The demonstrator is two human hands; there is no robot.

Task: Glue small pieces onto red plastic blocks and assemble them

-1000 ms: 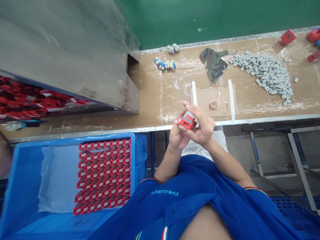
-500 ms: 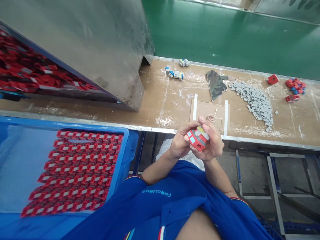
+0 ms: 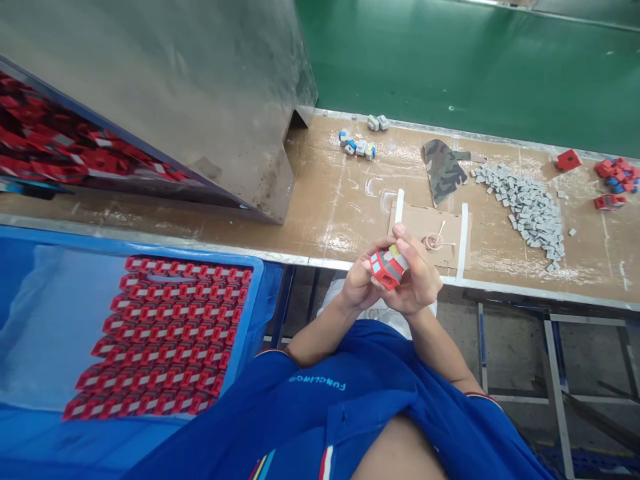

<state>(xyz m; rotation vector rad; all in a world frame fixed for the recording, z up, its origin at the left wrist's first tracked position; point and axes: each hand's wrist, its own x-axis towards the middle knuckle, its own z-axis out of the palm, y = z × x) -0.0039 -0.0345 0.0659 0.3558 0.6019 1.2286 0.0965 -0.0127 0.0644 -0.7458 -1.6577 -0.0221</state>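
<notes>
A red and grey toy vehicle (image 3: 387, 268) with pale windows and a yellow patch is held between both hands above the table's near edge. My left hand (image 3: 359, 281) has its fingers wrapped round the left end of the toy. On the other side, my right hand (image 3: 417, 280) grips the grey end, its thumb and fingers closed on it. Just beyond the hands lies a cardboard sheet (image 3: 425, 220) taped down with white strips, with a coiled cord and a thin stick on it.
A blue crate (image 3: 260, 287) at left holds rows of red toys (image 3: 170, 320). Behind it stands a metal bin (image 3: 200, 100) of red parts. On the table are grey pieces (image 3: 535, 210), a camouflage scrap (image 3: 443, 172), small blue-and-white parts (image 3: 360, 148) and red parts (image 3: 617, 175).
The toy has tilted slightly in the hands, and the right fingers cover more of its grey end. The view has shifted a little, moving the table items rightward.
</notes>
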